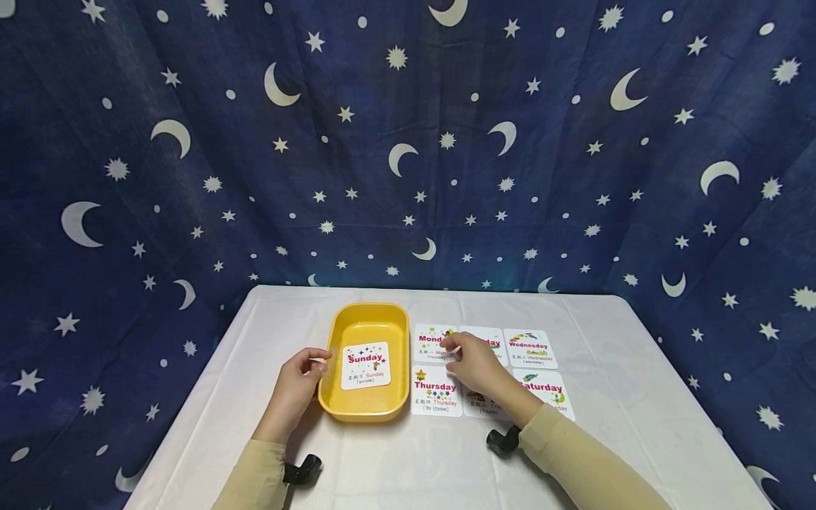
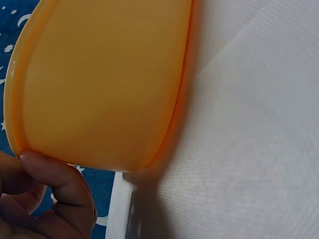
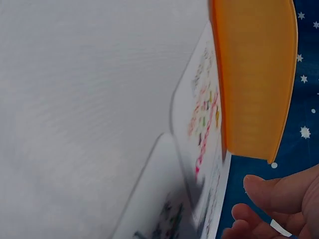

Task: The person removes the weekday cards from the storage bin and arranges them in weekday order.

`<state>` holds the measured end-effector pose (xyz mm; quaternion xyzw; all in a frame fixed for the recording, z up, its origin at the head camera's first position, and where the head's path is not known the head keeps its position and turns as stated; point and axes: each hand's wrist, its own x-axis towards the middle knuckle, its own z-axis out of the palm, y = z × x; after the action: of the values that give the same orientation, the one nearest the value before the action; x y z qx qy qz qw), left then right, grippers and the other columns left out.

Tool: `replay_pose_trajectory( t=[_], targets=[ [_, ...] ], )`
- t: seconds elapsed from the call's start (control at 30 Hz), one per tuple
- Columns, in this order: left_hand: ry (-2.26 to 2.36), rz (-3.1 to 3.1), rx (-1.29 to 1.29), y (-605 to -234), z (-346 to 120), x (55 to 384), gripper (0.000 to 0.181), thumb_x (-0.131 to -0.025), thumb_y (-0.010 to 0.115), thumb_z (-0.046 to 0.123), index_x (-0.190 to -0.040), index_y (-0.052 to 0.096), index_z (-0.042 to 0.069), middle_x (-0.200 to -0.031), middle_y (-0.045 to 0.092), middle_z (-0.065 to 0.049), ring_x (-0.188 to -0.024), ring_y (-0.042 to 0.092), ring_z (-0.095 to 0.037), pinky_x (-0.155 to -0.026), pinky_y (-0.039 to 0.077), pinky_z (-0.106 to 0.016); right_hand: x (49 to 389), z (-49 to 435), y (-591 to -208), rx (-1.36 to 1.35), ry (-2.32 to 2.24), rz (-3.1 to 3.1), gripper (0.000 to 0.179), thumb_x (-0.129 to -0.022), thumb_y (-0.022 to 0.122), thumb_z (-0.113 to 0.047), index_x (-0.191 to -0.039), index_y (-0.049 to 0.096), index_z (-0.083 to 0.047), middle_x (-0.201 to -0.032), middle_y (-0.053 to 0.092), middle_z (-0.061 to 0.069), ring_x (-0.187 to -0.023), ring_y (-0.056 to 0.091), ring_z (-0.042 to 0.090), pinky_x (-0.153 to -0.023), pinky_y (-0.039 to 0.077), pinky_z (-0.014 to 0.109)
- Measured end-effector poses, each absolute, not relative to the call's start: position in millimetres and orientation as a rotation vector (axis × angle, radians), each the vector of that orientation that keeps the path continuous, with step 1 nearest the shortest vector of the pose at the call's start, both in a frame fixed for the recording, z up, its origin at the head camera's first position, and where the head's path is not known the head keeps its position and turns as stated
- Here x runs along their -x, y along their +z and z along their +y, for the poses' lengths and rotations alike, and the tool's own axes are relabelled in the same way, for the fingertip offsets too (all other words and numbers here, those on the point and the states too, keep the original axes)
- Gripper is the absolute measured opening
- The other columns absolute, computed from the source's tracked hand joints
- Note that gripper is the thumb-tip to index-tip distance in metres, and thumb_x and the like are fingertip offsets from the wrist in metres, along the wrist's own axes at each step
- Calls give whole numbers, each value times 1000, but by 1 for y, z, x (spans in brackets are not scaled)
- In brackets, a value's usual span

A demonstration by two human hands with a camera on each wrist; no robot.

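Observation:
A yellow plastic tray [image 1: 365, 409] stands on the table, with a white "Sunday" card [image 1: 366, 366] lying face up inside. At its left rim is my left hand [image 1: 298, 386], pinching the edge between thumb and fingers; the left wrist view shows the thumb [image 2: 55, 174] against the rim. My right hand [image 1: 477, 365] hovers over the cards right of the tray, fingers bent and apart, holding nothing. Below its fingertips lie the "Monday" card [image 1: 428, 347] and the "Thursday" card [image 1: 436, 393]. The hand partly covers the "Tuesday" card [image 1: 489, 334] and the "Friday" card [image 1: 479, 408].
The "Wednesday" card [image 1: 530, 348] ends the upper row of cards, and the "Saturday" card [image 1: 548, 391] ends the lower row. A white cloth covers the table [image 1: 395, 467]. Behind it hangs a dark blue curtain [image 1: 357, 163] with moons and stars.

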<state>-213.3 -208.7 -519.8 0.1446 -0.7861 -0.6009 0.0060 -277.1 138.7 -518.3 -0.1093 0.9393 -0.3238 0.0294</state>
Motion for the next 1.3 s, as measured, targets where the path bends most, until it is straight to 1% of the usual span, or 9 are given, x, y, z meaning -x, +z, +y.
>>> replay_pose_trajectory(
  t=[0.13, 0.3, 0.37, 0.5, 0.57, 0.83, 0.97, 1.1, 1.3],
  targets=[
    [-1879, -2459, -460, -520, -209, 213, 23, -107, 57, 1, -125, 69, 3, -95, 56, -8, -76, 54, -18, -57, 53, -26, 275, 134, -514, 333, -999, 2898, 45, -87, 85, -7, -129, 73, -18, -121, 72, -1, -103, 63, 17, -93, 54, 39],
    [-1880, -2456, -460, -520, -209, 213, 23, -107, 57, 1, -125, 69, 3, -94, 57, -8, -76, 54, -18, -57, 52, -26, 272, 128, -508, 346, -1043, 2881, 48, -87, 86, -8, -132, 71, -18, -131, 72, 2, -119, 67, 24, -104, 57, 47],
    [-1879, -2457, -458, -520, -209, 213, 23, -107, 56, 1, -125, 69, 2, -94, 57, -8, -76, 54, -18, -57, 52, -26, 271, 125, -505, 344, -1064, 2874, 50, -87, 86, -9, -134, 71, -18, -132, 72, 2, -121, 68, 26, -106, 57, 49],
    [-1875, -2463, -450, -519, -209, 213, 22, -107, 57, 2, -125, 69, 2, -94, 58, -8, -76, 54, -18, -57, 52, -26, 269, 118, -500, 313, -1088, 2874, 54, -87, 88, -13, -137, 69, -19, -135, 71, 1, -123, 67, 26, -107, 56, 50],
    [-1872, -2465, -451, -519, -209, 213, 22, -107, 57, 2, -125, 69, 3, -94, 58, -8, -76, 54, -18, -58, 52, -26, 269, 114, -499, 299, -1095, 2873, 56, -87, 89, -15, -139, 68, -21, -137, 70, 0, -124, 66, 25, -108, 56, 49],
    [-1892, -2448, -453, -519, -209, 213, 23, -106, 57, 0, -125, 69, 2, -93, 57, -7, -76, 54, -17, -57, 54, -26, 270, 101, -494, 321, -1166, 2858, 63, -86, 90, -20, -143, 63, -22, -144, 65, 2, -134, 61, 32, -115, 51, 54],
    [-1886, -2455, -454, -519, -208, 213, 23, -106, 57, 1, -125, 69, 2, -94, 57, -8, -77, 55, -18, -57, 54, -26, 270, 93, -491, 342, -1212, 2850, 66, -86, 90, -23, -145, 61, -23, -146, 63, 3, -139, 56, 31, -118, 48, 55],
    [-1877, -2463, -444, -519, -208, 213, 23, -107, 57, 2, -126, 69, 2, -96, 58, -8, -78, 55, -18, -57, 53, -27, 268, 85, -487, 365, -1229, 2839, 72, -85, 92, -26, -148, 57, -27, -150, 60, 0, -142, 50, 27, -119, 48, 55],
    [-1867, -2467, -438, -519, -208, 213, 22, -107, 58, 2, -126, 69, 2, -99, 59, -9, -79, 55, -18, -57, 53, -27, 266, 73, -484, 483, -1219, 2835, 80, -84, 93, -26, -153, 52, -27, -154, 55, -1, -142, 46, 25, -120, 48, 54]
  ],
)
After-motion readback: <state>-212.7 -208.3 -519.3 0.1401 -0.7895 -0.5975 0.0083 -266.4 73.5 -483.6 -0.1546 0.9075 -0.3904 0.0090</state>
